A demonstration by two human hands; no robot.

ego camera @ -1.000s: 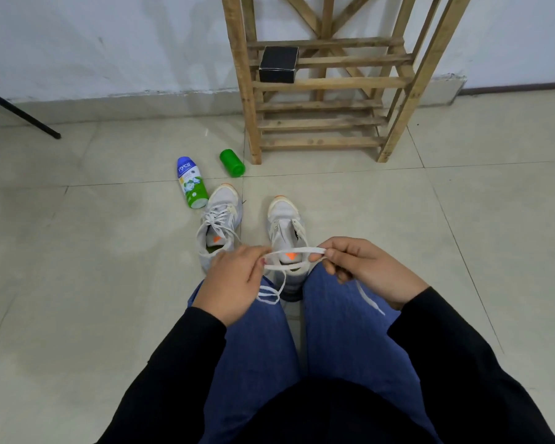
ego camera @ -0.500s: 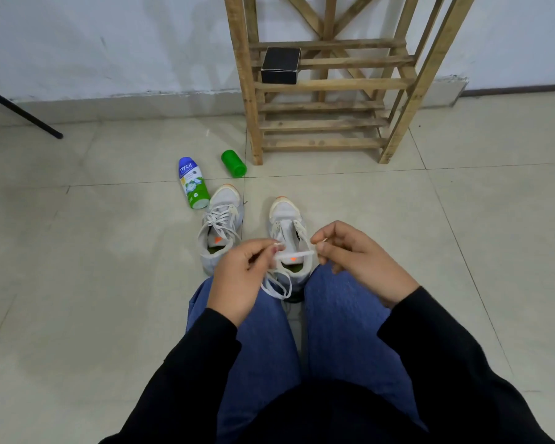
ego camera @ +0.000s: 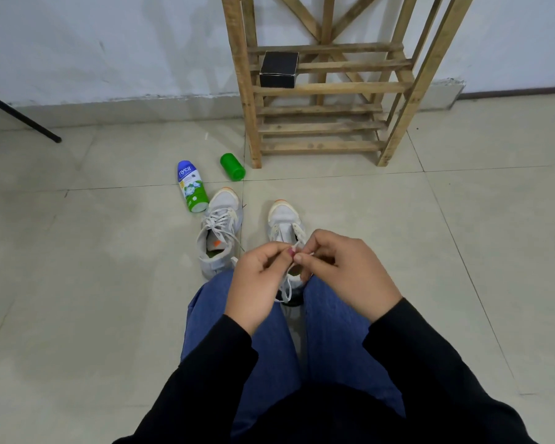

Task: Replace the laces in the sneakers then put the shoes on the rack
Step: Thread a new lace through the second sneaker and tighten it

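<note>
Two pale grey sneakers stand side by side on the tiled floor in front of my knees. The left sneaker [ego camera: 220,232] is laced. The right sneaker [ego camera: 282,219] is partly hidden by my hands. My left hand [ego camera: 263,280] and my right hand [ego camera: 346,270] meet above it, fingertips almost touching, both pinching a white lace [ego camera: 287,290] whose loose part hangs down between my knees. The wooden rack [ego camera: 321,88] stands against the wall beyond the shoes.
A small black box [ego camera: 278,69] sits on a rack shelf. A blue and green spray bottle [ego camera: 191,187] and a green cap [ego camera: 232,166] lie on the floor left of the rack. A black tripod leg [ego camera: 20,118] slants at far left.
My hands came together: the stretch of lace held taut between them a second ago has shortened to nothing, and both hands have risen slightly over the right sneaker.
</note>
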